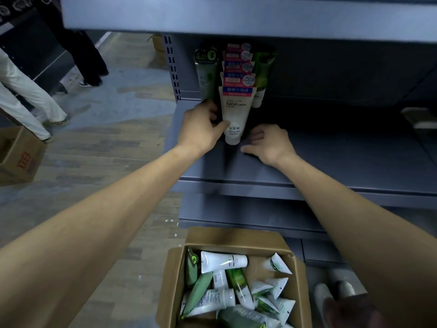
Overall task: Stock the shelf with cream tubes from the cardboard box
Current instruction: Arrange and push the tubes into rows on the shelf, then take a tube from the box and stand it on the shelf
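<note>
Placing step: the left hand point(201, 129) grips the front facial tube point(235, 114), standing it on the shelf point(331, 157); right hand point(267, 144) rests flat, fingers relaxed. Next, probably, another tube from the cardboard box point(236, 237).

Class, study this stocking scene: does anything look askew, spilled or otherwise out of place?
Nothing is spilled. The white, grey and green cream tubes lie jumbled at all angles in the brown cardboard box, while the white Facial tubes stand in a neat row on the grey metal shelf.
</note>
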A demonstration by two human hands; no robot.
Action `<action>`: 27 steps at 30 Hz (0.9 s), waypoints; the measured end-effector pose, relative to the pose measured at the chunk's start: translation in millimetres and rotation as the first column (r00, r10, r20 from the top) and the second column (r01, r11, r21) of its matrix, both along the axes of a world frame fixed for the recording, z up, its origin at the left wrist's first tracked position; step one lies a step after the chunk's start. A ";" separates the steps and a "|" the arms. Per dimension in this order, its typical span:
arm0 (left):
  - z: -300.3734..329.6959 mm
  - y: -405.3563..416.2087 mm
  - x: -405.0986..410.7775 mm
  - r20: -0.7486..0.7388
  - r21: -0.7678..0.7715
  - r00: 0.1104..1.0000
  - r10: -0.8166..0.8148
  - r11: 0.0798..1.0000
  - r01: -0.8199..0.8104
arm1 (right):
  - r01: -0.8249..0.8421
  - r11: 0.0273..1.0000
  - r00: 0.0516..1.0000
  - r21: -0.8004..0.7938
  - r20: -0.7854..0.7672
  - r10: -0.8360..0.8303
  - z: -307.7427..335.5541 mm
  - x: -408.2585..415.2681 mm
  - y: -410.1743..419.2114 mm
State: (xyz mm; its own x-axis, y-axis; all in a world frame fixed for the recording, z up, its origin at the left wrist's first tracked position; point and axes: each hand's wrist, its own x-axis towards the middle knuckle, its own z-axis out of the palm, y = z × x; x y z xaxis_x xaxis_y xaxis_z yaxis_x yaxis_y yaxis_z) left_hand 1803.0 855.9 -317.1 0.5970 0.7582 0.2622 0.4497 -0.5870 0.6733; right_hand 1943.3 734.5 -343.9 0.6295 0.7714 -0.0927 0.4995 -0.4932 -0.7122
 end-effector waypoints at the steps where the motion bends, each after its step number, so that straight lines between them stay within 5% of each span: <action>1: -0.3 -5.4 -7.5 -0.011 -0.027 1.000 -0.012 1.000 0.011 | 0.015 1.000 1.000 -0.005 -0.020 -0.015 1.0 -4.3 -11.0; 8: 15.2 -38.0 -51.9 -0.197 0.031 0.970 -0.141 0.988 0.150 | 0.158 0.976 0.978 0.151 -0.158 -0.134 6.8 -34.7 -124.7; 21: -55.5 -167.8 -36.0 -0.341 -0.086 0.801 -0.492 0.865 0.494 | 0.244 0.967 0.943 -0.068 -0.216 -0.253 -79.7 -62.5 -229.0; 27: -99.8 -202.2 -27.2 -0.386 -0.171 0.761 -0.521 0.851 0.496 | 0.238 0.944 0.936 -0.226 -0.205 -0.285 -120.2 -69.4 -262.7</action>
